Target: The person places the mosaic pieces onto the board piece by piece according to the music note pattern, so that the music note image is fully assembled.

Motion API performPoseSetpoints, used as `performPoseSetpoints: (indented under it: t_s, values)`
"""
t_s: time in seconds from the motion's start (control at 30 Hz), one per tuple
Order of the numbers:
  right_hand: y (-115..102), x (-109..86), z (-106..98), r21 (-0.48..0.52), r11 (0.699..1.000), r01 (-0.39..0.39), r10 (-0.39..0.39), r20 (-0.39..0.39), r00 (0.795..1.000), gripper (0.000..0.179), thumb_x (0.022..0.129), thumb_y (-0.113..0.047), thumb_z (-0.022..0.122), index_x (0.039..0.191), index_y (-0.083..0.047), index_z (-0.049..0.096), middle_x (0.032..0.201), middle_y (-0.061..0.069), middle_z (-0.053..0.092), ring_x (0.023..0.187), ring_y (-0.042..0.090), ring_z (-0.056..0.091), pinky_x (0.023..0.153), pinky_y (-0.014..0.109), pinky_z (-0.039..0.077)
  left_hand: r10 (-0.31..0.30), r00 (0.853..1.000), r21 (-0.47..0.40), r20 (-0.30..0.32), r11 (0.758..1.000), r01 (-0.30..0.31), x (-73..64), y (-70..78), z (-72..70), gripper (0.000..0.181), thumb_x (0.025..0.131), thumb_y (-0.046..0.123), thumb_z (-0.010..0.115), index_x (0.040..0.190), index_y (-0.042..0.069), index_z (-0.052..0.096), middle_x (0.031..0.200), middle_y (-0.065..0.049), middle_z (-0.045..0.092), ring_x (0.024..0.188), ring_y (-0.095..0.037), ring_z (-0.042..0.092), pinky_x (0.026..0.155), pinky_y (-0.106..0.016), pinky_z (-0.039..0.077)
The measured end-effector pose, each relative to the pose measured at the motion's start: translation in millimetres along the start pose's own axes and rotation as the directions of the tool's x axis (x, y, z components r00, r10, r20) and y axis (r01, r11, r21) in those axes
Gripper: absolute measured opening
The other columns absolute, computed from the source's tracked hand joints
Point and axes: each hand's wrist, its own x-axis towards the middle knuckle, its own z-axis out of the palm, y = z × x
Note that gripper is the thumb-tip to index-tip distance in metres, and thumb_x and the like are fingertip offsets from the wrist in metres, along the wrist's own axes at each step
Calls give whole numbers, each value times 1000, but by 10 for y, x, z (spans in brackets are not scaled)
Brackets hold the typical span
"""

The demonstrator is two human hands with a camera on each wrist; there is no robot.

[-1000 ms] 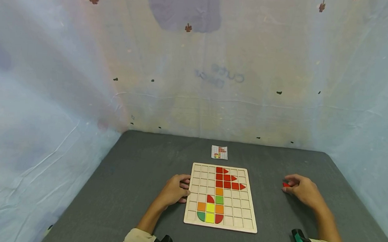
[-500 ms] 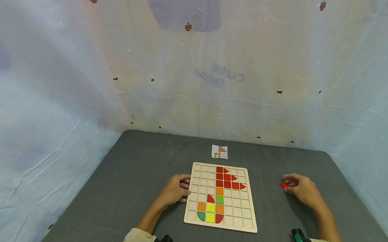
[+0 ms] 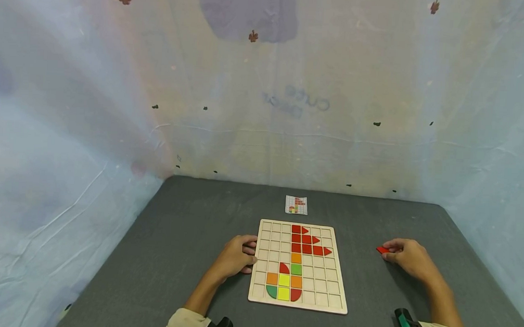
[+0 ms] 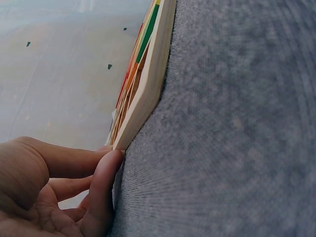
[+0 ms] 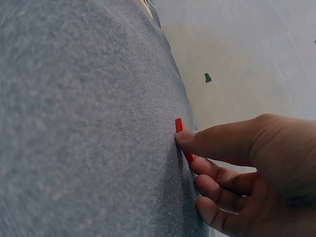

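A square wooden grid board [image 3: 320,274] lies on the dark table, with red, orange, green and yellow tiles set in some of its cells. My left hand [image 3: 232,256] grips the board's left edge; the left wrist view has thumb and index finger meeting at the rim. To the right of the board, my right hand [image 3: 411,259] pinches a small flat red tile [image 3: 381,250] between thumb and fingers, low over the cloth. From the right wrist, this red tile [image 5: 178,124] appears edge-on, partly covered by the thumb.
A small printed card [image 3: 296,206] with a coloured grid pattern lies just beyond the board. Dark grey cloth covers the table [image 3: 191,214]. A pale, spotted sheet [image 3: 355,90] hangs behind the table and along both sides.
The red tile shows further out from the right fingertips, shifted slightly left, and the right fingers have shifted around it. The left hand and the board have stayed in place.
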Motion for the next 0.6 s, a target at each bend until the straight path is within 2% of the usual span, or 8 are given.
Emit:
performPoseSetpoints:
  t_s: [0.17,0.3,0.43,0.6]
  values:
    - [-12,9,13,-2,1000,-6,6,-8,1000,31,95,-18,78,116,5,74,97,7,73,80,17,58,65,32,46,-6,1000,-5,-1,1000,6,0,2,-2,59,90,-4,76,146,-4,58,126,-16,61,106,-25,64,64,-35,65]
    - [-41,20,37,-17,1000,27,-27,-27,999,31,95,-19,79,115,4,74,95,6,73,77,15,57,63,30,45,-8,1000,-7,-5,1000,8,6,5,1,59,89,-4,76,145,-3,59,126,-16,61,106,-25,64,64,-35,65]
    - [-114,37,72,-25,997,68,-68,-38,997,30,95,-20,80,114,3,75,94,6,73,76,14,56,63,30,44,0,1000,-4,-8,1000,0,9,-4,6,59,89,-4,76,145,-4,59,125,-16,61,105,-25,64,63,-35,65]
    - [-240,65,128,-24,997,75,-76,-41,996,29,94,-19,80,114,2,76,95,6,72,77,15,56,64,32,45,1,1000,-8,-9,1000,-1,1,-13,8,59,88,-5,75,145,-4,59,125,-16,60,104,-25,63,63,-36,65]
